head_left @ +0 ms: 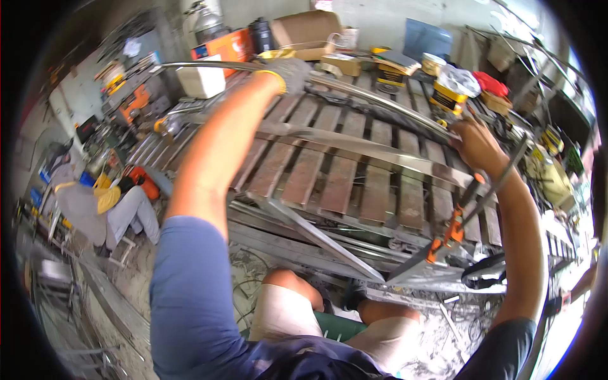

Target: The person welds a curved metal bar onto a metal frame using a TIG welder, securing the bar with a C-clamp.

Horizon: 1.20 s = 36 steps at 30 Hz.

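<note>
A long, shiny metal tube (386, 103) spans the far side of the slatted metal workbench (329, 190). My left hand (290, 74), in a grey glove with a yellow cuff, is wrapped around it, and the tube's far end sticks out to the left. Bare, my right hand (476, 144) closes on the tube's right end; its fingertips are partly hidden. Nearer to me, a flat metal strip (361, 147) lies across the slats. An orange-and-grey clamp (451, 228) sits at the bench's front right corner, below my right forearm.
Yellow-and-black tubs (445, 100), an open cardboard box (307, 31) and an orange box (228, 52) line the back. On the left a seated person (101, 199) wears yellow gloves. A diagonal metal bar (320, 237) extends from the bench front toward my knees.
</note>
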Motion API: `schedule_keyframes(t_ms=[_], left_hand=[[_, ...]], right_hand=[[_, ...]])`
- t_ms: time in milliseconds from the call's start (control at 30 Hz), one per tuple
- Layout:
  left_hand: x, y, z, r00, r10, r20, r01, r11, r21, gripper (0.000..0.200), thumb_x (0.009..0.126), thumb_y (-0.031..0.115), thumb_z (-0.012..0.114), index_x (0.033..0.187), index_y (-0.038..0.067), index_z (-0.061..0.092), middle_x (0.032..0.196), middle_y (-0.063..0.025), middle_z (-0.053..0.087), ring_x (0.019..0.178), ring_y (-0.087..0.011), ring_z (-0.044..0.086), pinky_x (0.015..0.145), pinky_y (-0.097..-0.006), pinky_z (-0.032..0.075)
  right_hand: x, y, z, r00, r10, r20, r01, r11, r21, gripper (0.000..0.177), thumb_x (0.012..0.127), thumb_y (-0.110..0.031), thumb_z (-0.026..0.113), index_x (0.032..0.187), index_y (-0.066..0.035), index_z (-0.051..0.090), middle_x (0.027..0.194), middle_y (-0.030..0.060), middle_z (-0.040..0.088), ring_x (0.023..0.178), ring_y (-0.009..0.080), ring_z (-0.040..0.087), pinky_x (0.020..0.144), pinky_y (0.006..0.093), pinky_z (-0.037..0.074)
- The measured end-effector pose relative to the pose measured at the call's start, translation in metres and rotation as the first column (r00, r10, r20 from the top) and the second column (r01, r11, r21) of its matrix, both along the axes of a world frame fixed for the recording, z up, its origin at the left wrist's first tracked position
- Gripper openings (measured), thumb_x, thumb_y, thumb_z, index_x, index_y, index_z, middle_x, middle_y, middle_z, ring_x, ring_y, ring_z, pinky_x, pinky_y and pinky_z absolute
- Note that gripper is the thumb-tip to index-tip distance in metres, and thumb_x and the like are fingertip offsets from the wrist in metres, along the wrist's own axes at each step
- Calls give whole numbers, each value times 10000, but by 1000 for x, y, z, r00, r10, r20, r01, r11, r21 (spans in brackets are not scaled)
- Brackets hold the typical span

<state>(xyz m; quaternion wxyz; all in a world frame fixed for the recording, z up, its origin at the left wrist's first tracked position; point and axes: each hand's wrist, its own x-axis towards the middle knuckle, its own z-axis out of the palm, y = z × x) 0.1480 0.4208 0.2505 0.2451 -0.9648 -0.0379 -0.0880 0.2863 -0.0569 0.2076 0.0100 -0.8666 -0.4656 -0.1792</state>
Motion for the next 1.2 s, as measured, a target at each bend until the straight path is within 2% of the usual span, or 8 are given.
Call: schedule_keyframes(t_ms=[100, 533, 667, 733, 767, 800, 933, 1200], left_hand=[[3, 55, 25, 982, -32, 186, 22, 998, 57, 231, 907, 239, 655, 1043, 87, 764, 1038, -221, 764, 964, -432, 738, 809, -543, 583], [-170, 70, 145, 820, 66, 568, -148, 984, 100, 438, 915, 160, 587, 1328, 58, 696, 1328, -231, 693, 1228, -418, 656, 1081, -468, 518], [-205, 62, 121, 841, 25, 540, -167, 962, 217, 445, 901, 222, 613, 1304, 63, 713, 1320, -211, 712, 1245, -403, 658, 1098, -501, 489], [-212, -22, 102, 730, 109, 675, -35, 992, -123, 304, 803, 296, 695, 912, 25, 782, 877, -276, 743, 852, -447, 743, 769, -522, 599], [-211, -18, 92, 748, 43, 662, -44, 999, -15, 243, 861, 255, 679, 979, 62, 768, 969, -221, 765, 918, -432, 745, 809, -531, 600], [-219, -24, 82, 827, -3, 563, 24, 999, -29, 299, 912, 168, 601, 1153, 88, 759, 1023, -227, 769, 998, -448, 738, 883, -551, 579], [-208, -35, 39, 769, -24, 639, 60, 998, -35, 230, 887, 200, 678, 1066, 77, 756, 966, -193, 784, 938, -405, 767, 781, -560, 597], [-203, -81, 1, 857, 55, 512, 21, 990, -142, 309, 837, 112, 686, 1135, 71, 754, 1014, -193, 774, 964, -400, 758, 822, -531, 604]], right_hand=[[22, -16, 12, 987, 147, -66, -113, 926, 361, 303, 1043, -259, 619, 1177, -23, 753, 1012, 235, 755, 990, 391, 723, 918, 491, 542], [3, -174, 158, 969, -241, 52, 102, 581, 807, 684, 1076, -615, 511, 1527, -108, 600, 1452, 166, 682, 1381, 279, 607, 1187, 404, 411], [-122, -135, 164, 975, -196, 109, -22, 401, 916, 610, 1077, -519, 517, 1505, -87, 560, 1420, 153, 642, 1328, 351, 573, 928, 498, 559], [-202, -107, 156, 986, -149, 78, -27, 316, 948, 574, 1077, -471, 520, 1494, -77, 540, 1404, 146, 622, 1301, 386, 556, 798, 545, 633], [-245, -101, 153, 992, -114, 44, -11, 276, 961, 557, 1077, -447, 522, 1489, -72, 530, 1396, 143, 612, 1288, 404, 547, 733, 568, 670], [-251, -99, 146, 964, -159, 215, -143, 374, 916, 477, 1082, -381, 556, 1420, -45, 584, 1342, 148, 642, 1227, 371, 595, 796, 516, 646], [-295, -106, 122, 809, -126, 575, -441, 516, 734, 491, 1061, -405, 609, 1369, -23, 592, 1280, 160, 650, 1146, 350, 624, 826, 489, 627], [-354, -135, 75, 463, -128, 877, -645, 630, 433, 544, 1019, -451, 715, 1268, 21, 607, 1156, 184, 668, 985, 310, 681, 886, 434, 590]])
